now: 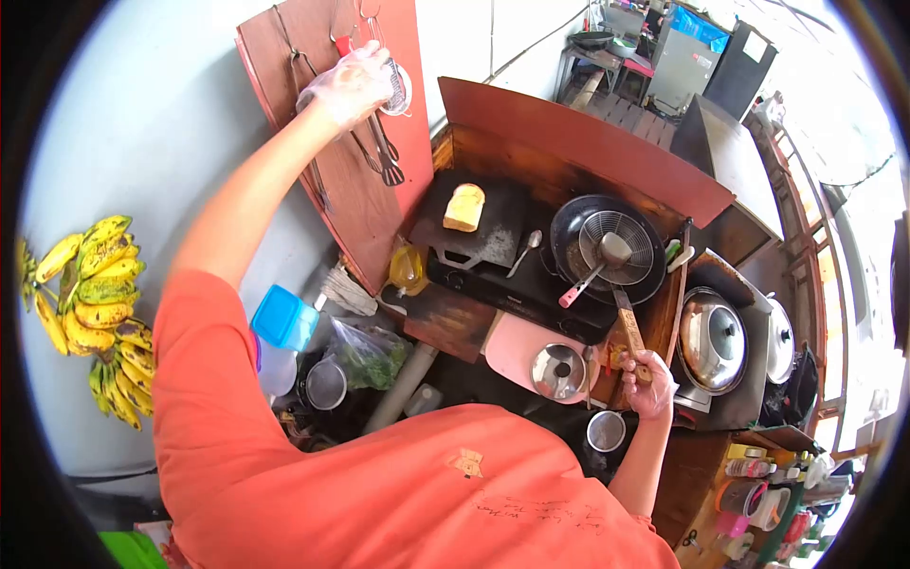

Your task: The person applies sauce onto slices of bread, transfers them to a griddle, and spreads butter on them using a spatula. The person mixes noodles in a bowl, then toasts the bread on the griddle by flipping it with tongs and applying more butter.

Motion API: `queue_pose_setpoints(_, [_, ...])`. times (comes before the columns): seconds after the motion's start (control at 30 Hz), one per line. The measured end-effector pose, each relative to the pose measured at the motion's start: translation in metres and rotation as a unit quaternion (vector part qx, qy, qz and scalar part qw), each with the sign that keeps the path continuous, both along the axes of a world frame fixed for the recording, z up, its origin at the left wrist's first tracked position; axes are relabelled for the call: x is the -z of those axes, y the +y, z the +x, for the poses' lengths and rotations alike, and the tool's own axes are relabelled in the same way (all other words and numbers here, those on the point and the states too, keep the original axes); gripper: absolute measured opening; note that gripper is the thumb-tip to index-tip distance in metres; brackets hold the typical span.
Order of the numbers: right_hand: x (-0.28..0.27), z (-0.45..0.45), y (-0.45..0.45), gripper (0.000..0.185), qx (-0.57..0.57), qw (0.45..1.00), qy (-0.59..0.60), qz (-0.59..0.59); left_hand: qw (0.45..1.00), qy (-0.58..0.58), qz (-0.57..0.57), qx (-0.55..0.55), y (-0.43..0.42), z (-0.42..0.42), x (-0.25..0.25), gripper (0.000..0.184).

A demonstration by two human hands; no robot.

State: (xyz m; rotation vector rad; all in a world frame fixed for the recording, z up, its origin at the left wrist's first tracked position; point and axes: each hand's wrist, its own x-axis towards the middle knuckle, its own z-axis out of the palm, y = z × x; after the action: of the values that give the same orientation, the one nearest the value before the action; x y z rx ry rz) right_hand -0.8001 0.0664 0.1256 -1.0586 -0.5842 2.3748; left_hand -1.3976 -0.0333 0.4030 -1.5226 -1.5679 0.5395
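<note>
My right hand (648,383), in a clear plastic glove, is wrapped round the wooden handle of a wire skimmer (646,261). The skimmer's basket sits inside a dark wok (567,228) on the stove. Across that basket rests a ladle (615,248) with a pink handle end. My left hand (349,87), also gloved, is raised to the hanging utensils on a reddish-brown board (327,166). Its fingers are closed beside a grey perforated tool (394,87) and a small round white-rimmed strainer (405,93); what they grip is partly hidden. A slotted turner (391,171) hangs below.
Toasted bread (464,208) lies on a flat griddle (498,232), beside a spoon (526,252). A pink board (512,351) carries a glass lid (557,371). An oil bottle (408,269) stands left of the stove (512,303). A lidded pot (711,339) is right; bananas (100,313) hang left.
</note>
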Motion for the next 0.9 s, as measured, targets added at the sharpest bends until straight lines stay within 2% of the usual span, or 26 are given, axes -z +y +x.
queue_pose_setpoints(0.03, [0.004, -0.002, 0.001, 0.027, 0.002, 1.000, -0.002, 0.001, 1.000, 0.003, 0.003, 0.002, 0.011, -0.010, 0.000, 0.015])
queue_pose_setpoints(0.1, [0.008, -0.006, -0.003, 0.027, 0.014, 1.000, 0.003, -0.011, 0.988, 0.007, -0.113, -0.108, 0.029, -0.020, -0.002, 0.016])
queue_pose_setpoints(0.2, [0.014, -0.009, -0.011, 0.027, 0.036, 0.999, 0.011, -0.024, 0.975, 0.042, -0.173, -0.135, 0.042, -0.037, -0.005, 0.015])
queue_pose_setpoints(0.37, [0.015, -0.018, -0.021, 0.026, 0.064, 0.997, 0.021, -0.032, 0.979, 0.065, -0.183, -0.055, 0.042, -0.056, -0.018, 0.012])
queue_pose_setpoints(0.43, [0.019, -0.019, -0.022, 0.029, 0.056, 0.997, 0.049, -0.035, 0.979, 0.125, -0.162, -0.005, 0.036, -0.046, -0.035, 0.012])
queue_pose_setpoints(0.6, [0.017, -0.034, -0.031, 0.031, 0.060, 0.998, 0.013, 0.027, 0.982, 0.126, -0.141, 0.002, 0.035, -0.011, -0.053, 0.011])
queue_pose_setpoints(0.7, [0.017, -0.035, -0.030, 0.032, 0.050, 0.998, -0.013, 0.031, 0.990, 0.046, -0.136, 0.008, 0.031, 0.021, -0.046, 0.010])
queue_pose_setpoints(0.77, [0.023, -0.033, -0.027, 0.032, 0.033, 0.999, -0.017, 0.031, 0.987, -0.061, -0.127, 0.076, 0.020, 0.048, -0.031, 0.010])
queue_pose_setpoints(0.8, [0.019, -0.035, -0.028, 0.032, 0.040, 0.999, -0.029, 0.022, 0.988, -0.054, -0.135, 0.043, 0.023, 0.057, -0.012, 0.013])
queue_pose_setpoints(0.9, [0.020, -0.038, -0.028, 0.034, 0.066, 0.996, -0.052, 0.024, 0.974, -0.172, -0.142, -0.048, 0.004, 0.111, 0.044, 0.021])
